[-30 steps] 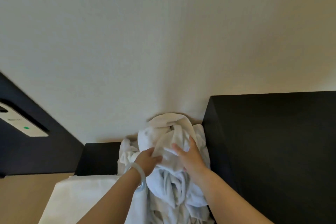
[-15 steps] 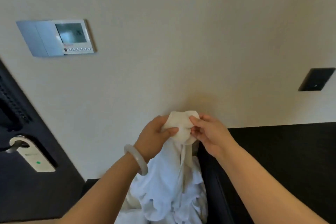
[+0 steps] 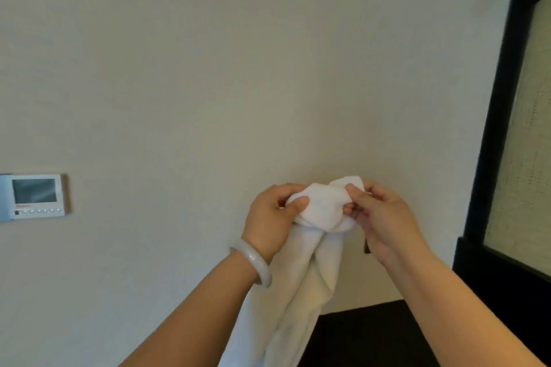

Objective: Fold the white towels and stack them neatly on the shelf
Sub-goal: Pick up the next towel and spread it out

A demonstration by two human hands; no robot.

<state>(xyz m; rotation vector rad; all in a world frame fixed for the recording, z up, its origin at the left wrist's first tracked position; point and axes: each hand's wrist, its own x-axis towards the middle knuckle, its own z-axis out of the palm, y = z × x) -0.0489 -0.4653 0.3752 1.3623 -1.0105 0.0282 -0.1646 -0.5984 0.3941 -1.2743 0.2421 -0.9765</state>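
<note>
The left hand [image 3: 272,217] and the right hand [image 3: 380,217] are raised in front of a pale wall [image 3: 238,68], close together, each with its fingers closed on the bunched top of one white towel [image 3: 323,208]. The left thumb presses into the cloth from the near side; the right fingers [image 3: 356,195] pinch a fold at the top right of the bunch. Below the hands the towel hangs in two loose, twisted lengths that run out of view at the bottom edge, so where its lower end rests cannot be told.

As for progress, this looks like the very start of work on this towel — it is gathered, not spread, and no fold line or squared edge shows anywhere. The hands seem to be hunting for a corner or hem to open it out. Still to come, by my reading: shaking it flat, folding it, and putting it on the shelf. No finished stack is visible here, so how many towels are already done cannot be judged.

A pale bangle [image 3: 253,265] sits on the left wrist. A wall control panel [image 3: 34,195] is mounted well off to the left, and a dark surface [image 3: 366,334] — perhaps the shelf or a cabinet top — lies low on the right beneath a dark frame [image 3: 498,128].
</note>
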